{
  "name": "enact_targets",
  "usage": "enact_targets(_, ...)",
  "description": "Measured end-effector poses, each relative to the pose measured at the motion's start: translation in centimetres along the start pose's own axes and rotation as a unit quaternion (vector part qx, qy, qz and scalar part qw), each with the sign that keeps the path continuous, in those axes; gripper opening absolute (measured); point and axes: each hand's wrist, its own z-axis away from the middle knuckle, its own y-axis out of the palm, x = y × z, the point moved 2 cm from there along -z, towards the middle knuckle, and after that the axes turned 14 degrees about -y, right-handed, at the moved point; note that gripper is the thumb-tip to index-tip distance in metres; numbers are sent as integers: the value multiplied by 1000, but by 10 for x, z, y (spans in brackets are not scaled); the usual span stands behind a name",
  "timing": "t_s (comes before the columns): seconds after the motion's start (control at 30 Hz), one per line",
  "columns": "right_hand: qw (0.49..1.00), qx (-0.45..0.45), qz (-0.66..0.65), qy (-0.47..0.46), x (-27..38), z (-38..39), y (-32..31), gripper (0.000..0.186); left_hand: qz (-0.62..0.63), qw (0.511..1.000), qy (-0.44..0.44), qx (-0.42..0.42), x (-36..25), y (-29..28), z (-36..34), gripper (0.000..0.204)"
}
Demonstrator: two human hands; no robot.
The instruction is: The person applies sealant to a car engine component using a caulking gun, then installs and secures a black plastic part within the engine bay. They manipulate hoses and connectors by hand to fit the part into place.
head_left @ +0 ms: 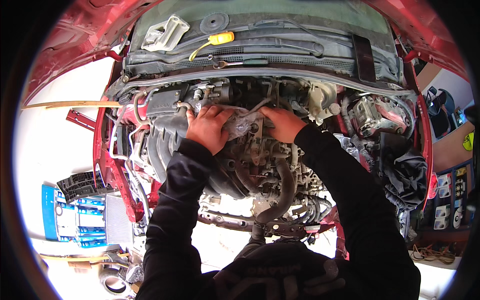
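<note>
A crumpled clear plastic sheet (242, 125) lies over the middle of the car engine, stretched between my two hands. My left hand (208, 129) is closed on its left side, fingers curled over the upper edge, beside the black ribbed intake manifold (167, 132). At the sheet's right side my right hand (285, 125) is closed too, its fingertips at the plastic near a thin hose. Part of its fingers is hidden from view. Just below the hands sit a metal bracket and a thick black coolant hose (285, 187).
On the cowl below the windshield lie a ratchet (245, 63), a yellow tool (221, 38), a toothed disc (214, 23), a pale metal bracket (166, 34) and a dark phone-like slab (363, 57). Dark cloth (402, 175) drapes the right side. Blue boxes (90, 220) stand at left.
</note>
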Motion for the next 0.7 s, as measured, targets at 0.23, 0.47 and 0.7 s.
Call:
enact_targets(0.23,994,-96,-19,49,-11,-22,-27,21,-67,990,43,-117,-6,-23,-49,30)
enact_targets(0.47,918,-137,-306,212,4,16,-64,52,86,992,8,-96,-88,-54,-52,27)
enact_targets(0.7,935,-28,-295,193,36,54,-64,59,249,967,-57,-17,-128,-22,19,20)
